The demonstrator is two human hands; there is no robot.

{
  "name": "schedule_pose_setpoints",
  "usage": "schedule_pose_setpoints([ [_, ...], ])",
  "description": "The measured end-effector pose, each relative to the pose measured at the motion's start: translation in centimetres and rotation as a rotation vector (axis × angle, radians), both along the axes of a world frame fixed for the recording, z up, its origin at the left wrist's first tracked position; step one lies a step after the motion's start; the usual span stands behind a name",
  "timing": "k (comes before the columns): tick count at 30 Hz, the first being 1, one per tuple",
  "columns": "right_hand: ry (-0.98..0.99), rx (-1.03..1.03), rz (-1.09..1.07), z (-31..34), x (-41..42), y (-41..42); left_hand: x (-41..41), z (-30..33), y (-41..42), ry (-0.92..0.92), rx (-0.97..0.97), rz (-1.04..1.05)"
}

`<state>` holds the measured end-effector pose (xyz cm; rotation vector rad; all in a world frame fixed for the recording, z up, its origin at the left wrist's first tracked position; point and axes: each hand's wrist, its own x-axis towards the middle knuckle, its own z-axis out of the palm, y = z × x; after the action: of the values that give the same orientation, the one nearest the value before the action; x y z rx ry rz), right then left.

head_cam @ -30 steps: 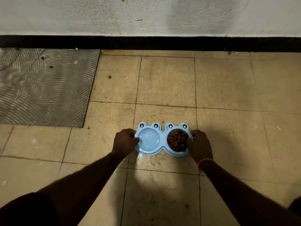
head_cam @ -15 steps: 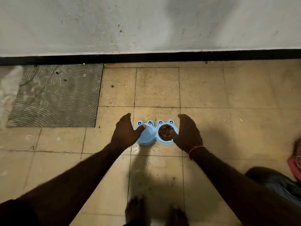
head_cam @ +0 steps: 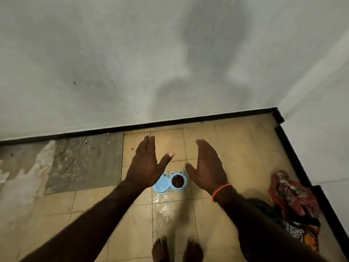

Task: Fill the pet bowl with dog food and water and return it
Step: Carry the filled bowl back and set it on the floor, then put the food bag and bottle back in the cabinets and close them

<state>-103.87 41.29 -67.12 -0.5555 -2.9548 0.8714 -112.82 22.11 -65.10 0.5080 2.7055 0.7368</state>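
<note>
A light blue double pet bowl [head_cam: 186,186] with frog eyes on its rim rests on the tiled floor. Its right cup holds brown dog food [head_cam: 177,181]; its left cup [head_cam: 160,185] looks pale and glossy, partly covered by my left wrist. My left hand [head_cam: 146,163] is raised well above the bowl, palm down, fingers straight, thumb spread. My right hand [head_cam: 207,165] hovers likewise to the right, with an orange thread at the wrist. Neither hand touches the bowl.
A wet patch [head_cam: 164,207] glistens on the tiles in front of the bowl. My bare feet [head_cam: 176,249] stand below it. A red dog food bag [head_cam: 294,203] lies at right by the black skirting. A grey rough floor patch [head_cam: 83,161] lies left. The wall [head_cam: 170,63] is close ahead.
Both hands let go of the bowl and rose away from it with fingers opening. The view pulled up and back, so the bowl looks smaller and feet and the bag came into view.
</note>
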Motion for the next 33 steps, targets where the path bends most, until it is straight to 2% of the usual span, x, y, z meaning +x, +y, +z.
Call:
schedule_pose_setpoints([
  [7, 0.240, 0.090, -0.139, 18.3, 5.3, 2.6, 2.6, 18.2, 4.1, 0.219, 0.162, -0.163],
  [14, 0.467, 0.265, -0.418, 31.6, 14.2, 4.4, 6.7, 30.0, 8.2, 0.350, 0.357, -0.410],
  [21, 0.614, 0.401, -0.779, 38.8, 25.1, 1.8, 12.6, 37.1, 12.0, 0.411, 0.509, -0.773],
  [33, 0.593, 0.746, -1.319, 44.4, 45.1, -8.4, 30.6, 43.0, 15.8, 0.338, 0.782, -1.338],
])
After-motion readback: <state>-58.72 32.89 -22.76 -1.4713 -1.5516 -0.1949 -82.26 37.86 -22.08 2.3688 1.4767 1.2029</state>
